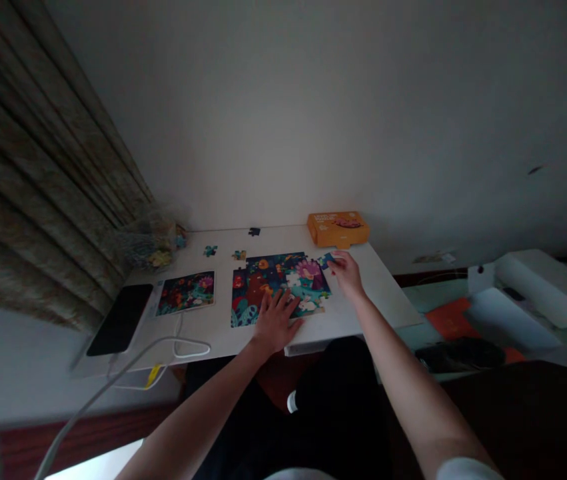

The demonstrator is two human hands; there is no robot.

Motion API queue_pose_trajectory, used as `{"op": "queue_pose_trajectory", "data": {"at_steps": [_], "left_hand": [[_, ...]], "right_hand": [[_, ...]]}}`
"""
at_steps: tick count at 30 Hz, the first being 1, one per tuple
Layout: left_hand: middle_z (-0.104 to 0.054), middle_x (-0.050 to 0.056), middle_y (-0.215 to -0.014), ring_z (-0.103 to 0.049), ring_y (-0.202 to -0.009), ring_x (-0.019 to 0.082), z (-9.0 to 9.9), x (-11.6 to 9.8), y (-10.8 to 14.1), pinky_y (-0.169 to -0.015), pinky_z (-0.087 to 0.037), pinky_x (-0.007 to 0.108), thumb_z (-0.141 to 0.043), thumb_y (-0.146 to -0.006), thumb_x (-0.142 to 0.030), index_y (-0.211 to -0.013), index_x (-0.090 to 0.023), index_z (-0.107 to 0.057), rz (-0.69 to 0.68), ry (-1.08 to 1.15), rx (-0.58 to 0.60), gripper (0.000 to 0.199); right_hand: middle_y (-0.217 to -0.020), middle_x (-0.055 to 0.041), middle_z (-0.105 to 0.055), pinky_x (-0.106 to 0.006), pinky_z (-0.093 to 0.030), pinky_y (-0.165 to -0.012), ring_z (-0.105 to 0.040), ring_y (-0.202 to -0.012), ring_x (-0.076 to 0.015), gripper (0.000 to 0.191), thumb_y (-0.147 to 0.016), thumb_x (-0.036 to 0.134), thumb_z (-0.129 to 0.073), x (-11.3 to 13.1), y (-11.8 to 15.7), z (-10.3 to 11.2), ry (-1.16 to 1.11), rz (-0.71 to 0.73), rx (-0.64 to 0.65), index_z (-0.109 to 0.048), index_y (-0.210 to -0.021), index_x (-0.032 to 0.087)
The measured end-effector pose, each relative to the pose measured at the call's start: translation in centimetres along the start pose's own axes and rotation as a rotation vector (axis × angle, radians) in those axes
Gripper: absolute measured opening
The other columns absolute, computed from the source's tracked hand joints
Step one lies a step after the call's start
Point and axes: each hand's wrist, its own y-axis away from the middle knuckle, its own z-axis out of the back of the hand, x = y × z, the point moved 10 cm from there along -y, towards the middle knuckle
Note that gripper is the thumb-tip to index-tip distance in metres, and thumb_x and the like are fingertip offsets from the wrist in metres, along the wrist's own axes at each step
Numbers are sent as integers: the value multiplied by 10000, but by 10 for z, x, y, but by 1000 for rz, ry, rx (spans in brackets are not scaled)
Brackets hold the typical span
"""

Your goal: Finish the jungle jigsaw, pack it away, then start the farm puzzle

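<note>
A partly joined jigsaw puzzle (256, 283) lies on the white table, with dark blue, red and pink artwork and gaps in its middle and edges. My left hand (277, 320) rests flat on its lower edge, fingers spread. At the upper right corner, my right hand (346, 270) pinches a blue puzzle piece (326, 260) close to the puzzle's edge; whether the piece touches it I cannot tell. Loose pieces lie beyond the puzzle: a teal one (210, 251), a dark one (254, 232) and a yellowish one (239, 255). Left of the puzzle is a picture card (186, 293) with matching artwork.
An orange puzzle box (338, 229) stands at the table's back right. A clear plastic bag (148, 243) with pieces sits at the back left. A black phone (120, 319) lies at the left edge, near a white cable (163, 339). The wall borders the table behind.
</note>
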Motion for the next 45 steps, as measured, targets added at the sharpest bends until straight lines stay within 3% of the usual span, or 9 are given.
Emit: {"op": "queue_pose_trajectory", "data": {"at_steps": [3,7,11,15,25,31,36,40,45], "left_hand": [[-498,64,-1601,-408,-1506,311,2,0,0,-1253,-282,610,-462,-1046,-492,-1492,-309,-557,19,29,-26,491],[-537,72,-1568,-437,-1486,315,7,-1,-1,-1245,-297,622,-496,-1034,-450,-1463,-292,-589,24,60,-53,466],[-563,79,-1542,-470,-1459,321,11,-1,-1,-1237,-319,617,-537,-1014,-414,-1438,-278,-613,27,85,-72,451],[-580,96,-1523,-489,-1441,338,13,-2,-1,-1222,-339,629,-567,-996,-393,-1419,-266,-630,28,104,-74,446],[-589,100,-1512,-503,-1427,347,14,-2,-1,-1221,-332,638,-582,-986,-380,-1413,-282,-633,31,120,-87,441],[-594,93,-1506,-500,-1429,348,14,-2,-1,-1212,-347,632,-589,-982,-375,-1408,-285,-632,25,115,-92,437],[-591,104,-1508,-500,-1428,354,13,-2,-1,-1206,-352,647,-588,-982,-368,-1406,-269,-635,27,112,-88,438],[-583,105,-1518,-502,-1429,352,14,-2,-1,-1214,-344,640,-584,-986,-380,-1410,-269,-635,25,110,-86,441],[-582,98,-1521,-492,-1440,351,13,-2,-2,-1217,-338,644,-586,-984,-375,-1418,-281,-627,23,103,-81,446]], "right_hand": [[-812,-32,-743,-309,-535,-662,-680,-748,-204,450,-653,548,-831,-6,-37,-7,112,44,49,-660,-910,220],[-891,-52,-784,-381,-559,-844,-713,-862,-237,253,-694,412,-801,-17,-70,-32,245,39,190,-722,-838,221],[-852,-39,-794,-375,-549,-874,-713,-827,-223,140,-682,275,-784,-26,-85,-51,291,28,281,-774,-806,212],[-817,-19,-795,-366,-551,-864,-706,-799,-209,122,-695,249,-766,-33,-90,-63,331,22,335,-789,-805,202],[-828,-13,-790,-379,-554,-890,-703,-796,-197,112,-751,193,-724,-38,-85,-71,460,19,361,-791,-841,193],[-915,-41,-780,-353,-514,-968,-696,-914,-199,214,-786,52,-641,-31,-79,-77,597,53,375,-795,-853,184],[-1049,-63,-756,-337,-483,-1018,-672,-1032,-204,261,-821,27,-596,-24,-71,-82,703,89,398,-792,-892,184],[-1177,-97,-731,-341,-470,-1048,-651,-1129,-222,298,-918,101,-535,-14,-53,-81,851,190,374,-779,-1069,186],[-1435,-163,-628,-410,-421,-1131,-570,-1321,-289,419,-1033,322,-466,-10,-6,-74,1039,281,285,-658,-1370,162]]}}
